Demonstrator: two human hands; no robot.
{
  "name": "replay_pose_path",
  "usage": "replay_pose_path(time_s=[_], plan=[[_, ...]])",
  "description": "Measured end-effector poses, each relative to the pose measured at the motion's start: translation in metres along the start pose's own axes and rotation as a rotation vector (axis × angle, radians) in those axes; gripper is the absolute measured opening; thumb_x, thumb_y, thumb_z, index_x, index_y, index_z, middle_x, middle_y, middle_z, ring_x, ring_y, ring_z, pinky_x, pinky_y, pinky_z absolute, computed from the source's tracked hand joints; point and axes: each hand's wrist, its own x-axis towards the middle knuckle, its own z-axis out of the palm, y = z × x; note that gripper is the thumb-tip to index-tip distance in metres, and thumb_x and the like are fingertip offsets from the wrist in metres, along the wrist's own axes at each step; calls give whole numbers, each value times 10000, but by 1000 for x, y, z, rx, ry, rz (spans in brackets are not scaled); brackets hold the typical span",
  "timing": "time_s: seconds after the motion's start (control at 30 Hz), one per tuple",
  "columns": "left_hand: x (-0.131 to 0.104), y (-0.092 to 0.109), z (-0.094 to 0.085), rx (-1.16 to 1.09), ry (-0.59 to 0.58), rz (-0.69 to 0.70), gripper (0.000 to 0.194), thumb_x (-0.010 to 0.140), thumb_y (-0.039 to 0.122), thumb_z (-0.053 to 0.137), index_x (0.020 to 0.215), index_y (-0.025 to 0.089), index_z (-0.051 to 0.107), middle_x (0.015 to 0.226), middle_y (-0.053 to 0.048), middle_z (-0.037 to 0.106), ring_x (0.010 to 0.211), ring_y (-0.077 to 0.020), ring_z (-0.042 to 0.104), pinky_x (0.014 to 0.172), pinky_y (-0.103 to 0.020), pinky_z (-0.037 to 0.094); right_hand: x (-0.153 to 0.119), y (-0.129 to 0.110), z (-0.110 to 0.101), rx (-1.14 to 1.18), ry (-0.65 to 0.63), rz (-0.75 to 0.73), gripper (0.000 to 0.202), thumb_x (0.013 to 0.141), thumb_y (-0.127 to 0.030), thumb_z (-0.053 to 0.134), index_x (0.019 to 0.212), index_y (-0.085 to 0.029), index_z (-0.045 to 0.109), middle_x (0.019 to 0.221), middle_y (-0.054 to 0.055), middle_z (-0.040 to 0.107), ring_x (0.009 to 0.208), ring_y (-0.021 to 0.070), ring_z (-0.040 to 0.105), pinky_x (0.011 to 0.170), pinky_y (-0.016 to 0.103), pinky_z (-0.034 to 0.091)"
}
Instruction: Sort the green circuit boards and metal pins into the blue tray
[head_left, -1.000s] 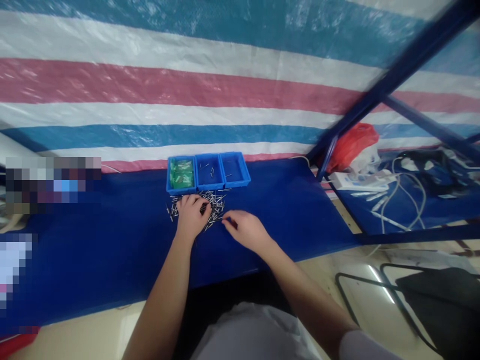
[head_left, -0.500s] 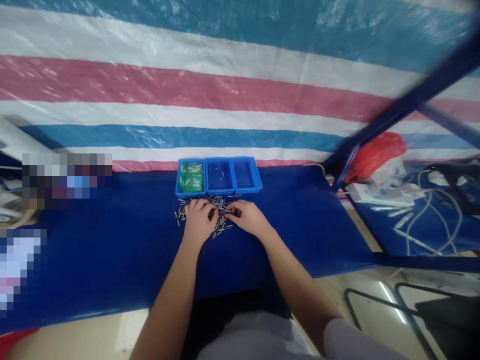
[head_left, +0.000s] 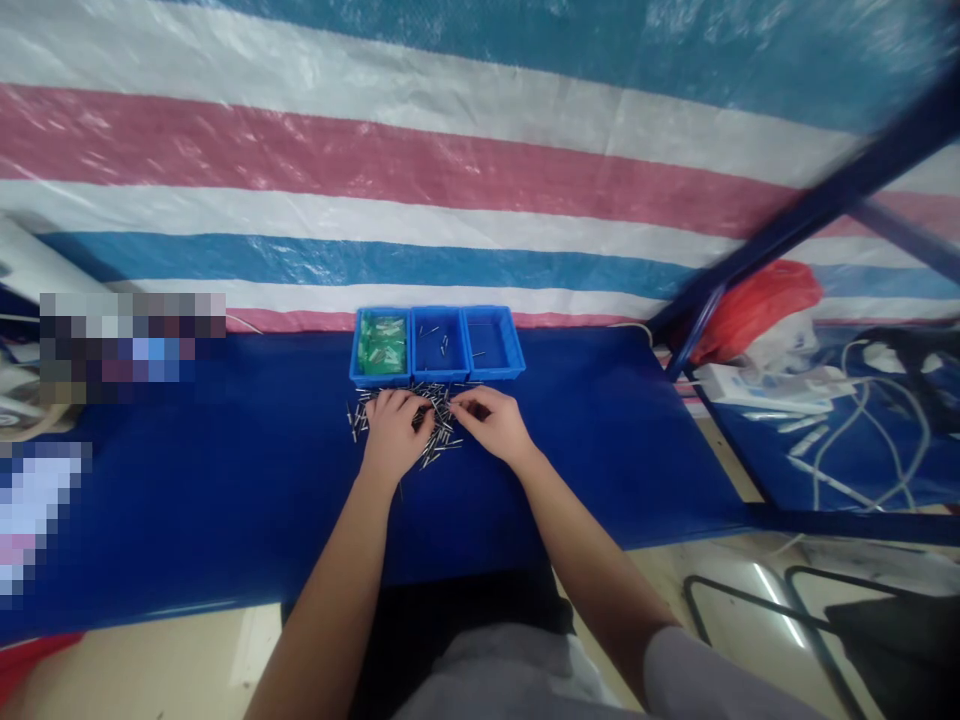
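A loose pile of thin metal pieces (head_left: 442, 430) lies on the blue table (head_left: 247, 480), just in front of three joined blue bins. The left bin (head_left: 361, 378) holds a green bag (head_left: 384, 345). A few metal pieces lie in the middle bin (head_left: 440, 373), and one shows in the right bin (head_left: 496, 372). Over the left part of the pile rests my left hand (head_left: 395, 430), its fingers spread and thumb apart. My right hand (head_left: 495, 420) is at the pile's right edge, thumb and forefinger pinched together; anything between them is too small to name.
Striped sheeting (head_left: 450, 230) hangs behind the table. On the right are a blue metal frame (head_left: 694, 330), a red bag (head_left: 772, 300), a white box (head_left: 772, 388) and looped cables. Blurred-out items sit at the left.
The view has shifted slightly. My right hand has moved a little up at the pile's edge, its fingers closer together. My left hand stays over the pile.
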Motion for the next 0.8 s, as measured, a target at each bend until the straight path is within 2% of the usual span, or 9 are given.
replay_pose_path(time_s=[0.13, 0.27, 0.43, 0.63, 0.8], plan=[[1, 1, -3, -42, 12, -24, 155, 919, 343, 578, 1001, 242, 663, 1013, -43, 709, 1045, -245, 578, 877, -411, 347, 5, -9, 0, 156, 71, 44, 170, 868, -353, 685, 935, -205, 736, 904, 53, 736, 698, 149, 641, 644, 279, 526], [2, 3, -6, -105, 41, -37, 191, 937, 354, 558, 1054, 232, 646, 967, -34, 718, 994, -224, 603, 866, -395, 357, 8, -21, -3, 174, 8, 83, 171, 865, -343, 684, 951, -207, 741, 861, 38, 738, 698, 146, 648, 636, 265, 510], [2, 1, -9, -161, 116, -10, 154, 952, 298, 518, 971, 228, 653, 948, -22, 729, 916, -193, 629, 866, -380, 375, 16, -29, -2, 161, -39, 103, 159, 875, -331, 656, 916, -196, 731, 806, 20, 718, 676, 133, 622, 648, 257, 495], [1, 0, -8, -190, 196, -55, 136, 934, 305, 548, 965, 228, 655, 954, -25, 733, 916, -192, 647, 899, -380, 392, 26, -20, 12, 242, -13, 134, 184, 859, -351, 658, 913, -184, 709, 714, -2, 659, 627, 122, 579, 624, 253, 471], [0, 0, -8, -175, 221, -88, 176, 946, 346, 537, 959, 226, 665, 947, -32, 732, 915, -192, 650, 905, -375, 403, 21, -10, 18, 306, -27, 127, 231, 866, -407, 662, 914, -185, 705, 797, 30, 712, 671, 141, 626, 636, 266, 490]])
